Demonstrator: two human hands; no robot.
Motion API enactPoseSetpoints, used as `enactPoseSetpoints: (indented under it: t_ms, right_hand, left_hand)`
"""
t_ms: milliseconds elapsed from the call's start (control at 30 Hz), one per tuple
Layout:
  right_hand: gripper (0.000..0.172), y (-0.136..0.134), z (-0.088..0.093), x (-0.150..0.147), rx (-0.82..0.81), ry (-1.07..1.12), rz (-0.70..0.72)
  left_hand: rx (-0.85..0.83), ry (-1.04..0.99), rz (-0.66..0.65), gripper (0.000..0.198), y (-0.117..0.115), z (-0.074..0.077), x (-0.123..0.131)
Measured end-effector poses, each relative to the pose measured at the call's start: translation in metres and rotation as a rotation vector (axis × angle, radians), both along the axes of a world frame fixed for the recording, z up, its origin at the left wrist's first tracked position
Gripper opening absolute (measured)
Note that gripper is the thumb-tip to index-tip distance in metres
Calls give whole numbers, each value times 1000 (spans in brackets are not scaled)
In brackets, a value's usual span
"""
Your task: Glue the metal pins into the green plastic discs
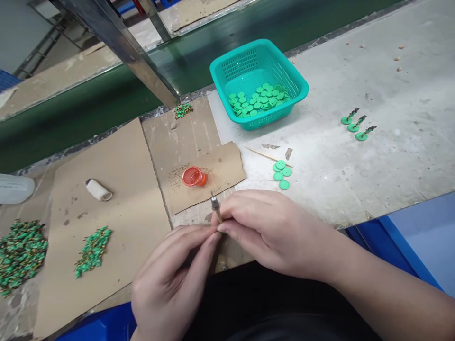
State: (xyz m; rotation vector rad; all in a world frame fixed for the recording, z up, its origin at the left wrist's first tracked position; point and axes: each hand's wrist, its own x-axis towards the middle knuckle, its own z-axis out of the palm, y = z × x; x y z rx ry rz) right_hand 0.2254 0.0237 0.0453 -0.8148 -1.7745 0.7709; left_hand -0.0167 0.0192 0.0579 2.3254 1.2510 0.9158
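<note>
My left hand point(174, 279) and my right hand point(270, 232) meet at the fingertips, pinching a thin metal-tipped pin point(215, 206) that stands nearly upright. Just beyond the fingers, an orange-red plastic cup point(194, 176) sits on a piece of cardboard point(216, 175) among dark specks. Several flat green discs point(280, 173) lie to the right of my right hand, beside a wooden stick point(266, 155). More green discs point(259, 100) fill a teal mesh basket point(227, 61). Three green discs with dark stems point(357, 124) lie further right.
Heaps of small green-and-brass parts point(21, 255) lie on cardboard sheets point(106, 237) at the left, beside a white roll point(98, 190) and a plastic bottle point(14, 188). A steel post point(121, 47) rises behind, before a green conveyor belt point(88, 104). A blue bin point(419, 241) stands at lower right.
</note>
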Motion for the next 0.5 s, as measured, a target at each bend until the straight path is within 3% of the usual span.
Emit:
enactPoseSetpoints:
  t_ms: [267, 500]
  right_hand:
    - [17, -2, 0, -2, 54, -94, 26]
    - [16, 0, 0, -2, 91, -39, 12]
  left_hand:
    - [5, 19, 24, 7, 0, 1, -1]
    - [12, 9, -1, 10, 3, -1, -2]
